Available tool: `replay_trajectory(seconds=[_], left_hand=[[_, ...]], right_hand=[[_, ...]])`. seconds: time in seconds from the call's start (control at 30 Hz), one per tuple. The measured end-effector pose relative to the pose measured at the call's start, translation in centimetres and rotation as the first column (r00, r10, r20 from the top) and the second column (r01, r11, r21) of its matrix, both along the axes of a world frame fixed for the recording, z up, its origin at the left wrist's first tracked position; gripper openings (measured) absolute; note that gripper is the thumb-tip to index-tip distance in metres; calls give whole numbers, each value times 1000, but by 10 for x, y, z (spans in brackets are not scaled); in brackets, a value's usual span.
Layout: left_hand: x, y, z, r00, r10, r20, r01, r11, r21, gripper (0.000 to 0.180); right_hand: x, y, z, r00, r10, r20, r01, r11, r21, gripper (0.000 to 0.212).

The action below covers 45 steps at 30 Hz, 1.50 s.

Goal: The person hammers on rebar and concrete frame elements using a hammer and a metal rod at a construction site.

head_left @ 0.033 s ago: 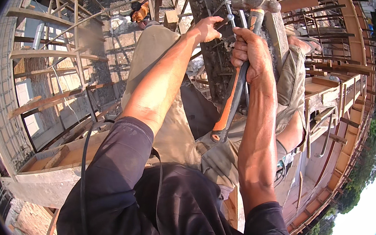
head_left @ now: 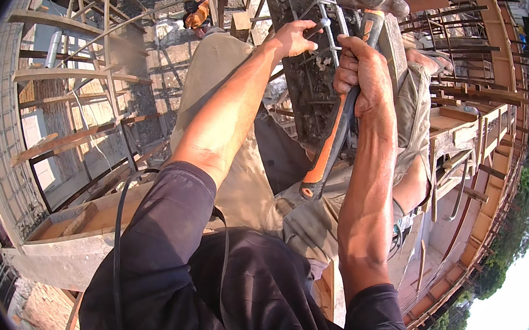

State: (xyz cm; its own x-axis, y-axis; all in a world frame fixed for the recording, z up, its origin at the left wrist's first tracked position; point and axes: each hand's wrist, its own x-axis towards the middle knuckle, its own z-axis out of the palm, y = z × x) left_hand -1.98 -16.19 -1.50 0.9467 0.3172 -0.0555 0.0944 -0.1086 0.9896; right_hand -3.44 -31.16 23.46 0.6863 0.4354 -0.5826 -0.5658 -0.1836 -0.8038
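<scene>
Hammer shifted rightward, right hand clenched round it; a misaimed swing could hit left hand, grip unclear, beside steel rods.

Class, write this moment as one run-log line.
right hand: closed round hammer handle | left hand: near bars, hold unclear | hammer: head beyond right hand

No text, label, brand, number or sign can be read anywhere in view.
</scene>
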Motion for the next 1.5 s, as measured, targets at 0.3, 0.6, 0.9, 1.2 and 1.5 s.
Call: replay_trajectory(seconds=[0.3,0.6,0.9,1.2,1.5], left_hand=[[7,-27,64,987,159,-15,-159,987,-6,69],[50,-6,62,901,355,-248,-330,934,137,66],[17,-43,59,935,307,-176,-314,949,-13,59],[43,-2,66,891,351,-289,-371,929,-14,68],[53,13,64,862,411,-295,-386,912,142,58]], right_hand=[[-7,-93,33,978,-170,120,186,973,-136,29],[-90,-177,66,924,-320,207,353,924,-145,30],[-104,-171,77,946,-276,173,308,930,-201,28],[-113,-187,70,934,-311,177,352,886,-302,25],[-120,-188,68,961,-244,126,273,904,-329,27]])
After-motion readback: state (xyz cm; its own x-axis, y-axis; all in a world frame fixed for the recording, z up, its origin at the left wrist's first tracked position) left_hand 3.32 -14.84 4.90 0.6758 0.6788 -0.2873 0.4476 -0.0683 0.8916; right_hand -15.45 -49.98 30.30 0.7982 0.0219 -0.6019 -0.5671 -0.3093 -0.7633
